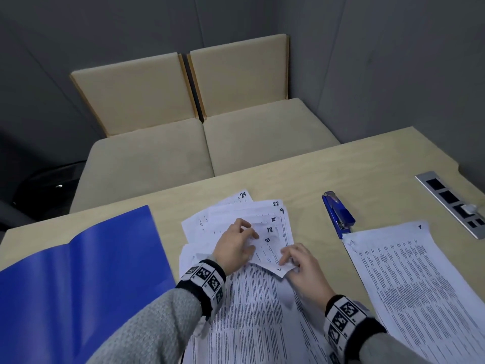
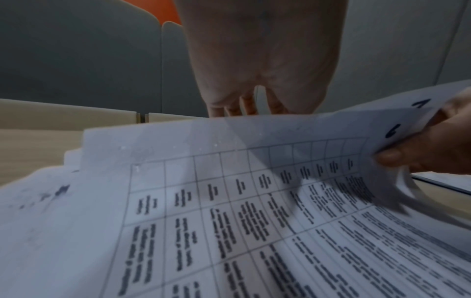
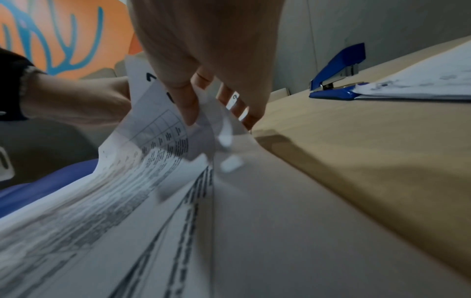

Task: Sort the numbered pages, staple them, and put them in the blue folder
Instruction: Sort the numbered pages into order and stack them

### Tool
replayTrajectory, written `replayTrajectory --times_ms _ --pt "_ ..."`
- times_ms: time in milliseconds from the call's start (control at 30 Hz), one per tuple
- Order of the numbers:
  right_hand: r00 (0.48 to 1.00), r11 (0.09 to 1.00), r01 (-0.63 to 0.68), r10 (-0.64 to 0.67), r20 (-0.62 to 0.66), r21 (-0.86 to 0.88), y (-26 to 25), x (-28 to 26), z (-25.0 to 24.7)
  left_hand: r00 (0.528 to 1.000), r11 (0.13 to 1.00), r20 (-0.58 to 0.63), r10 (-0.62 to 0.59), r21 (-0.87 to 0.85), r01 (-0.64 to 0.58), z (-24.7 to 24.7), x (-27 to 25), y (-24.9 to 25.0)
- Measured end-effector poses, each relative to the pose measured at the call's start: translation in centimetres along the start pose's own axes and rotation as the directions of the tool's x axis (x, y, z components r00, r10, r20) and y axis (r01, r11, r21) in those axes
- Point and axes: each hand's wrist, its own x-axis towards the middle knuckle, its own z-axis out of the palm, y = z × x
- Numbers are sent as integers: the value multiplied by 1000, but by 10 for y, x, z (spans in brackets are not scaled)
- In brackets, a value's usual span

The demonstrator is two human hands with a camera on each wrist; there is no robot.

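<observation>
The left hand pins the fanned numbered pages flat; the right hand pinches one corner up to read numbers.

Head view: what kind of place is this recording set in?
Probably an office meeting booth: a wooden table with a built-in socket strip, a beige cushioned bench and grey padded walls.

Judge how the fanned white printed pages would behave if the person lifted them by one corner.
The fanned white printed pages would probably flop: the corner pinched by the right hand already curls. Unstapled and loosely overlapped under the left hand, they would likely slide apart.
</observation>
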Motion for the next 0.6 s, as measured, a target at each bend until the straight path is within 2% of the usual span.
replayTrajectory --times_ms 133,300,433,600 --pt "999 992 38 -41 -26 -124 -3 5 1 998 998 16 60 -14 -59 1 -5 -1" --pt "997 988 69 -72 -16 -138 -5 8 4 996 996 33 82 -32 -81 4 -10 -1" --pt "998 987 70 -70 8 -143 -3 9 5 997 995 26 75 -70 -73 4 -11 0" --pt "998 991 58 -59 -2 -118 -7 13 7 996 997 92 16 -74 -10 5 -9 -5"
